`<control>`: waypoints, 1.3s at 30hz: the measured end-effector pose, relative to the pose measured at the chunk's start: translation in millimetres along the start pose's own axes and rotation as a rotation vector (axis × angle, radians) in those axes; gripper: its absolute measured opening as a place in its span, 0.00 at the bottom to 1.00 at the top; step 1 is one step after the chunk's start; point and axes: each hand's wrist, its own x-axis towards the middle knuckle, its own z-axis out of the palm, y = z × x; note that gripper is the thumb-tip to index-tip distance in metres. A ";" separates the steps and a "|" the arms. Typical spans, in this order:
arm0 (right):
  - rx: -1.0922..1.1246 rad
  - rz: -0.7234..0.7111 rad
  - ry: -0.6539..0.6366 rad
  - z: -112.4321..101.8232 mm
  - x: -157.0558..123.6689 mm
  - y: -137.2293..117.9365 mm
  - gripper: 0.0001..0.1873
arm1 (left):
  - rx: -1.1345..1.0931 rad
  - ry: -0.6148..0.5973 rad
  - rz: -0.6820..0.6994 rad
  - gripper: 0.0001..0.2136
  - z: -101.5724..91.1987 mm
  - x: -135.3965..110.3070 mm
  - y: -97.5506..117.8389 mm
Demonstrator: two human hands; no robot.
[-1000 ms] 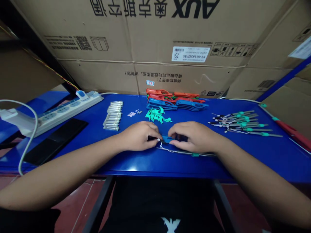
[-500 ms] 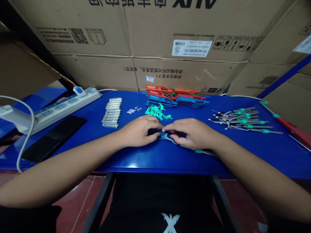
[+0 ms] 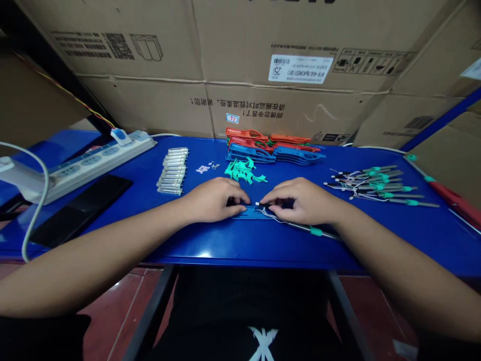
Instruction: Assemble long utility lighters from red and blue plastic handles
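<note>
My left hand (image 3: 221,199) is closed, its thumb and fingertips pinched at a blue plastic piece (image 3: 250,213) that lies flat on the table and looks like the shells stacked behind. My right hand (image 3: 302,203) is closed on the black, white-tipped end of a thin metal rod with thin white wires. A green collar (image 3: 316,231) sits on this rod, which runs off to the right beneath my right wrist. The white tip is just above the blue piece's right part. My fingers hide part of both things.
Green plastic bits (image 3: 242,170) lie behind my hands, before stacked blue, red and orange shells (image 3: 259,150). Clear tubes (image 3: 173,170) and tiny parts (image 3: 203,169) are left. Wired rods (image 3: 379,183) lie right. A power strip (image 3: 97,163) and black phone (image 3: 82,210) stand far left.
My hands have drawn apart a little, the right one moving right with the rod's end. More of the blue piece shows between them. The view has shifted slightly.
</note>
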 end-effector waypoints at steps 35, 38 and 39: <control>-0.196 -0.053 -0.002 18.7 -0.8 2.3 0.14 | -0.012 0.020 0.021 0.13 3.0 1.6 0.0; -0.203 -0.050 0.015 19.6 -2.3 2.1 0.14 | -0.005 0.018 0.038 0.15 3.4 1.3 0.3; -0.203 -0.046 0.015 19.6 -2.7 1.8 0.14 | -0.006 0.013 0.035 0.15 3.4 1.3 0.3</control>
